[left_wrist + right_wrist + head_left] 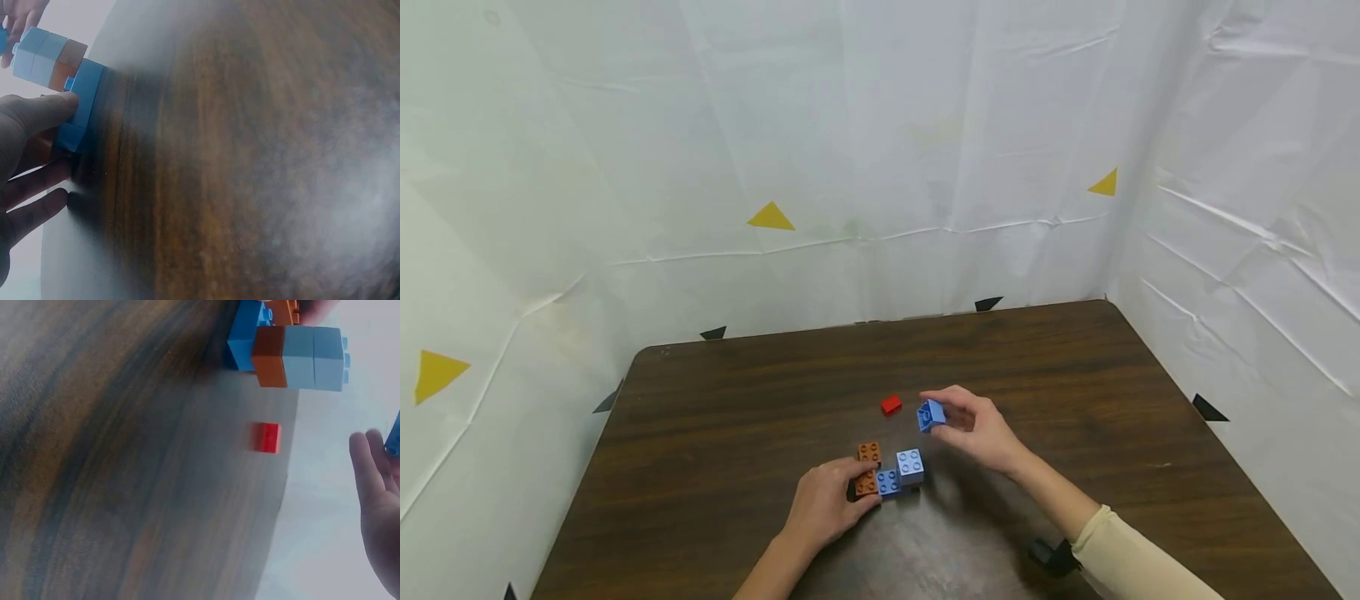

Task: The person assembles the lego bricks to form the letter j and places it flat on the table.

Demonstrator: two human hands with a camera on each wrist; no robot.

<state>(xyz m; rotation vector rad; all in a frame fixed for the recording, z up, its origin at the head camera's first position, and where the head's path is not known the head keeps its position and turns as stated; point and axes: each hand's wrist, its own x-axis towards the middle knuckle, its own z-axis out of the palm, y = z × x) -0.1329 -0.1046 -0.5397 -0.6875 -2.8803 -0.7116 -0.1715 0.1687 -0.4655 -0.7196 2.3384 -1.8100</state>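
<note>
My left hand (pixel 823 500) grips the left side of a joined group of toy building bricks on the table, thumb and fingers on either side. The group has orange bricks (pixel 868 451), a low blue brick (pixel 887 483) and a taller stack topped by light blue bricks (pixel 910 468). In the right wrist view, that stack shows an orange base brick (pixel 269 356) under two light blue bricks (pixel 312 357). Above the table, my right hand (pixel 977 427) pinches a blue brick (pixel 931 415) between thumb and fingers. The brick is tilted, its hollow underside showing, apart from the stack.
A small red brick (pixel 891 405) lies beyond the group on the dark wooden table (pixel 737 400). White sheeting (pixel 880 125) rises behind the table and along its sides. A black object (pixel 1052 557) shows by the right sleeve (pixel 1135 554).
</note>
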